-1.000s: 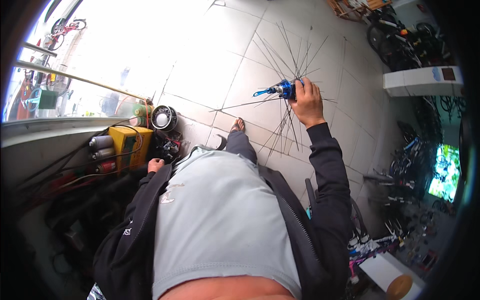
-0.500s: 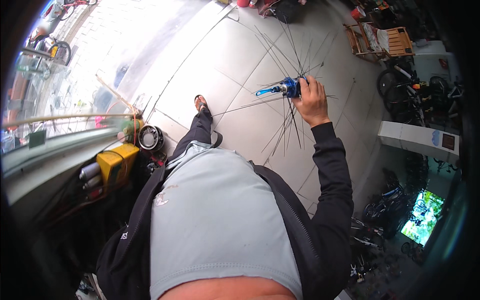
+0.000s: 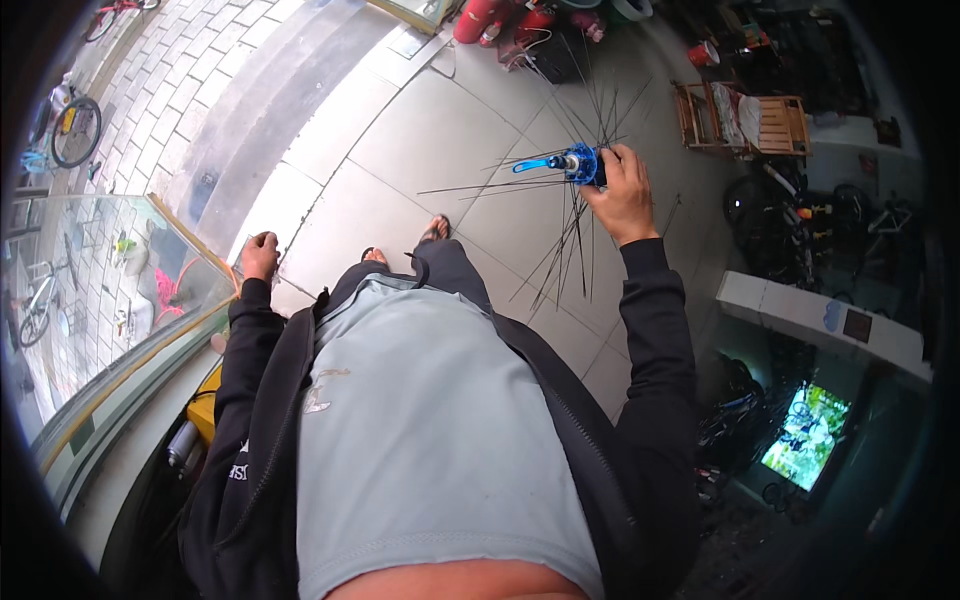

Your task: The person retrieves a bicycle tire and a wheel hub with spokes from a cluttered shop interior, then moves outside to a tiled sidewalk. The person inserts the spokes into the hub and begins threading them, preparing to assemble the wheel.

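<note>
A blue bicycle wheel hub (image 3: 584,165) is in my right hand (image 3: 624,192), out in front on the right. My fingers and thumb wrap round its dark right end and hide part of it. Long, thin dark spokes (image 3: 575,245) fan out loosely from the hub above, below and to the left, with no rim around them. From its left end a blue quick-release lever (image 3: 531,166) sticks out. On the left, my left hand (image 3: 261,256) hangs low beside the glass door with its fingers curled in and nothing visible in them.
Pale floor tiles (image 3: 400,170) spread ahead. To the left are a glass door (image 3: 150,260) and a yellow box (image 3: 203,405). Red cylinders (image 3: 478,20) stand far ahead. On the right are a wooden chair (image 3: 745,118), several bicycles and a white ledge (image 3: 820,320).
My left hand has come into view on the left. Both feet now show, and the view has shifted toward the doorway. The hub stays in my right hand.
</note>
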Action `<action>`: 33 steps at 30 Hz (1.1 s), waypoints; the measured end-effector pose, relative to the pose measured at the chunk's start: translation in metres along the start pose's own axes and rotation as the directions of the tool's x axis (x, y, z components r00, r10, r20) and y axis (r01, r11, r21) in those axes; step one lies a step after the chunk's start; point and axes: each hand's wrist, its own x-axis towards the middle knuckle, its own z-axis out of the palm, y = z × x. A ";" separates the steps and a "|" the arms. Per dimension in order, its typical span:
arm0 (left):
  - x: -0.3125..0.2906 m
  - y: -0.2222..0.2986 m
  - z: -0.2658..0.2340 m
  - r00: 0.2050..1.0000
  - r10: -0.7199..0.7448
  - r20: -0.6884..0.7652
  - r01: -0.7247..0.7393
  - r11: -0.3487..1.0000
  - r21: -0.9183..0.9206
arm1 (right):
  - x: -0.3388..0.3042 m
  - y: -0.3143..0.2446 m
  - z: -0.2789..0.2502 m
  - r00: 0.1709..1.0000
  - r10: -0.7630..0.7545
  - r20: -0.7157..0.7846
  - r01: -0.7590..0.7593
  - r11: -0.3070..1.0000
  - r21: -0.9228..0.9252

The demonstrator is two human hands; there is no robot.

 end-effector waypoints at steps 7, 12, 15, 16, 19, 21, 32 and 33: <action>-0.025 -0.019 0.013 0.962 -0.273 -0.008 0.271 0.953 0.137 | 0.132 0.051 0.044 0.985 -0.164 -0.047 0.169 0.978 0.119; -0.081 -0.156 0.006 0.977 -0.155 -0.145 0.212 0.776 0.594 | 0.230 0.081 0.062 0.942 -0.311 -0.129 0.329 0.932 0.152; -0.125 -0.191 0.045 0.932 -0.314 -0.180 0.360 0.852 0.381 | 0.287 0.082 0.072 0.898 -0.406 -0.170 0.434 0.883 0.179; -0.142 -0.197 0.071 0.902 -0.371 -0.220 0.431 0.794 0.430 | 0.306 0.074 0.077 0.868 -0.460 -0.186 0.492 0.849 0.192; -0.158 -0.175 0.115 0.886 -0.259 -0.384 0.354 0.913 0.202 | 0.346 0.073 0.093 0.833 -0.521 -0.185 0.552 0.807 0.211; -0.143 -0.107 0.123 0.949 -0.250 -0.192 0.269 0.959 0.086 | 0.365 0.074 0.110 0.833 -0.526 -0.172 0.552 0.811 0.192; -0.099 0.073 0.129 0.766 -0.523 -0.374 0.529 0.843 -0.095 | 0.520 -0.026 0.140 0.687 -0.683 -0.248 0.726 0.648 0.229; -0.083 0.063 0.127 0.770 -0.513 -0.379 0.532 0.845 -0.063 | 0.533 -0.039 0.137 0.690 -0.684 -0.236 0.724 0.646 0.244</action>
